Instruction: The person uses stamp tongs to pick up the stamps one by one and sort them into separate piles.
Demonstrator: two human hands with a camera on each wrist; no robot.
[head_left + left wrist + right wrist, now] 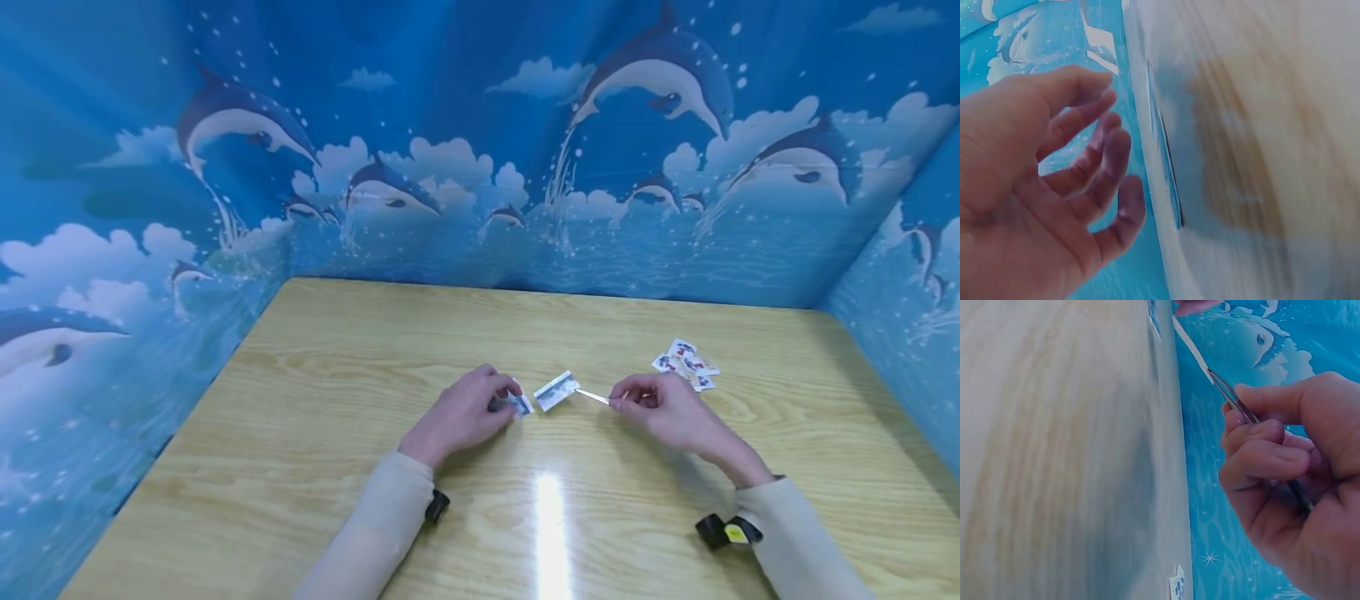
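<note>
My right hand (667, 408) pinches metal tweezers (1235, 403) between thumb and fingers. Their tips grip the edge of a small printed card (557, 391) with white borders, which is tilted and raised off the table in the right wrist view. To its left, my left hand (468, 408) hovers with loosely curved fingers and nothing between them. Beneath those fingers a second card (522, 406) lies on the table, partly hidden by the hand in the head view. From the left wrist it appears edge-on as a thin bluish strip (1163, 144).
Several overlapping printed cards (684, 364) lie at the back right of the wood-grain table (360, 333). A blue curtain with dolphins (465, 100) stands behind the table and along its sides. Each wrist carries a dark camera strap.
</note>
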